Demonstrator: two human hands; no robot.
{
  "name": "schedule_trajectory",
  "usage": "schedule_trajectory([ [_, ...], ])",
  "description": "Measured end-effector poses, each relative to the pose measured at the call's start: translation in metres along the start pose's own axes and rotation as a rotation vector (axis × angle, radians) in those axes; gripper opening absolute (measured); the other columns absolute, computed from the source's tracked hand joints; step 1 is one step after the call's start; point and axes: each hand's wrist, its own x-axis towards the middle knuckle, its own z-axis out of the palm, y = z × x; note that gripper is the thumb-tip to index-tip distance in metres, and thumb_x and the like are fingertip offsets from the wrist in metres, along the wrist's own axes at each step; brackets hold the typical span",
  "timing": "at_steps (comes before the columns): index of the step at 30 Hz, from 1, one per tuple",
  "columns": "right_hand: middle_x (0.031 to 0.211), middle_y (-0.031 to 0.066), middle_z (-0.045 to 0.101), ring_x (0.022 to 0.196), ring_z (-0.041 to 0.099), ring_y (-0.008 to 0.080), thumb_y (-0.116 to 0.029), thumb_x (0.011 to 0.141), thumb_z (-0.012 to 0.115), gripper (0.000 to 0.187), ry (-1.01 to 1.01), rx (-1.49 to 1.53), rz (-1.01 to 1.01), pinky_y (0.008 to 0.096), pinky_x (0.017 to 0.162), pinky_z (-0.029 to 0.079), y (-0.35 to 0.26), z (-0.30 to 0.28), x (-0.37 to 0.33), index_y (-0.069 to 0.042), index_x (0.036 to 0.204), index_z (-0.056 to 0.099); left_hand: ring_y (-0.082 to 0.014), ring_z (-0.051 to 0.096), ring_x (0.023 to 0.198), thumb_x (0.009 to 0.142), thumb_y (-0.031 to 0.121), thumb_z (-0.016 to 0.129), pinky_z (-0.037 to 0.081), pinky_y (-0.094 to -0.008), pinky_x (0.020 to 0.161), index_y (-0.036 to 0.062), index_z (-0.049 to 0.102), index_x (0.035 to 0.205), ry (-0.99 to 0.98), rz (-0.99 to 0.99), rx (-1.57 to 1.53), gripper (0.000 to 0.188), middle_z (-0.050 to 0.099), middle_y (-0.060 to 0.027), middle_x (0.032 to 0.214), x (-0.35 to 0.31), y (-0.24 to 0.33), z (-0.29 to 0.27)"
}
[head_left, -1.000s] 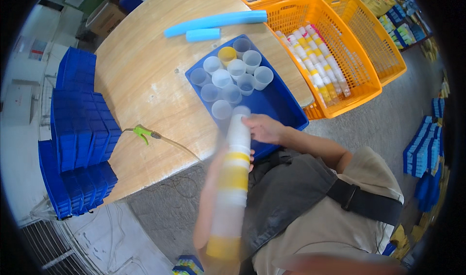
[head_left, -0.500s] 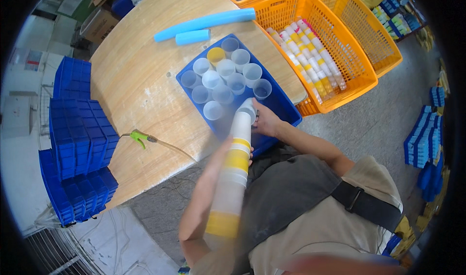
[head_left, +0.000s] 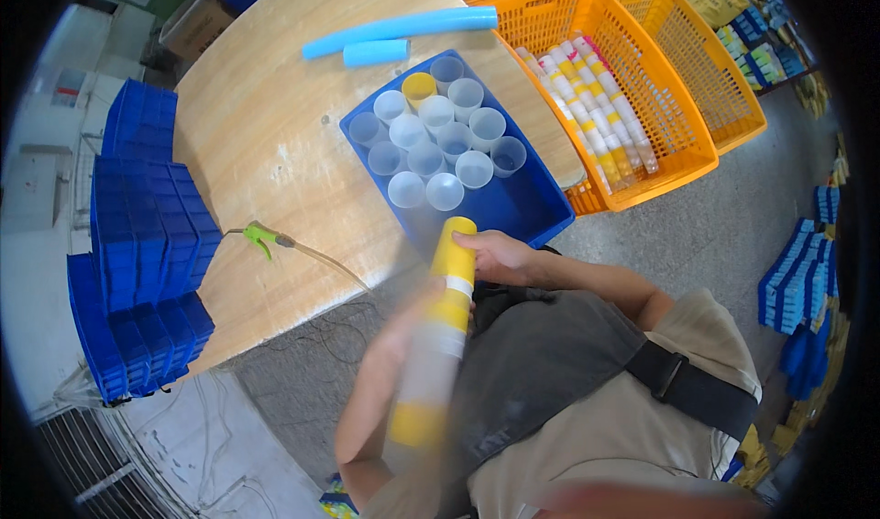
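Observation:
A long nested stack of plastic cups (head_left: 429, 354), banded yellow, white and clear, lies slanted in front of my body. My left hand (head_left: 414, 313), blurred, wraps round the stack's middle. With its thumb on top, my right hand (head_left: 500, 257) grips the yellow cup (head_left: 456, 249) at the stack's far end. Beyond that end, a blue tray (head_left: 536, 209) on the table bears several upright clear cups (head_left: 445, 191) in rows, and one yellow cup (head_left: 419, 88) among them.
Two light-blue rolls (head_left: 394, 35) lie behind the tray on the wooden table (head_left: 266, 134). Orange baskets (head_left: 683, 143) stand at the right, one holding cup stacks (head_left: 596, 116). Blue bins (head_left: 151, 235) are piled at the left. A green air gun (head_left: 260, 236) with a hose lies nearby.
More clear cups stand in the tray's near rows. The stack is shorter, with yellow now at its far end instead of white and clear. My right hand has drawn back slightly from the tray.

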Motion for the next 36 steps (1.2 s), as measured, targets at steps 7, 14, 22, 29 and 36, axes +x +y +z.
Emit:
schedule_trajectory([
  [7,0.129,0.0108,0.061,0.121,0.057,0.0249,-0.062,0.102,0.040,0.069,0.134,0.111,0.031,0.0434,0.107,0.044,0.023,-0.011,0.018,-0.006,0.142,0.045,-0.0268,0.071,0.098,0.100,0.039,0.059,0.060,-0.0374,0.083,-0.0052,0.050,0.135,-0.283,0.073,-0.289,0.058,0.068,-0.0216,0.115,-0.013,-0.017,-0.026],
  [14,0.126,0.0166,0.059,0.115,0.062,0.0262,-0.037,0.105,0.053,0.042,0.299,-0.026,-0.176,0.0398,0.103,0.049,0.012,0.001,-0.019,-0.002,0.130,0.050,-0.0295,0.071,0.098,0.103,0.042,0.052,0.060,-0.0416,0.086,-0.0024,0.051,0.136,-0.248,0.088,0.009,0.055,0.068,-0.0229,0.114,0.003,-0.019,-0.027],
  [22,0.132,0.0171,0.060,0.128,0.055,0.0271,-0.051,0.100,0.052,0.061,0.109,-0.315,-0.094,0.0439,0.108,0.044,0.019,-0.026,-0.034,-0.003,0.137,0.048,-0.0278,0.072,0.089,0.102,0.046,0.052,0.061,-0.0404,0.076,0.0004,0.053,0.135,-0.209,0.015,-0.179,0.056,0.070,-0.0220,0.107,0.011,-0.023,0.003],
  [29,0.139,0.0262,0.051,0.125,0.057,0.0361,-0.061,0.096,0.056,0.075,0.253,0.337,-0.073,0.0480,0.107,0.046,0.006,-0.018,-0.038,0.001,0.137,0.046,-0.0288,0.071,0.084,0.102,0.044,0.055,0.062,-0.0394,0.075,0.0007,0.054,0.132,-0.132,0.065,-0.365,0.053,0.070,-0.0206,0.099,0.010,-0.043,0.010],
  [36,0.127,0.0152,0.062,0.117,0.061,0.0253,-0.035,0.102,0.056,0.042,-0.024,-0.102,0.037,0.0431,0.103,0.047,0.005,-0.008,-0.035,-0.001,0.128,0.055,-0.0305,0.071,0.087,0.100,0.048,0.056,0.061,-0.0408,0.075,-0.0017,0.050,0.135,-0.034,0.037,-0.169,0.061,0.067,-0.0236,0.108,-0.003,-0.064,0.028],
])
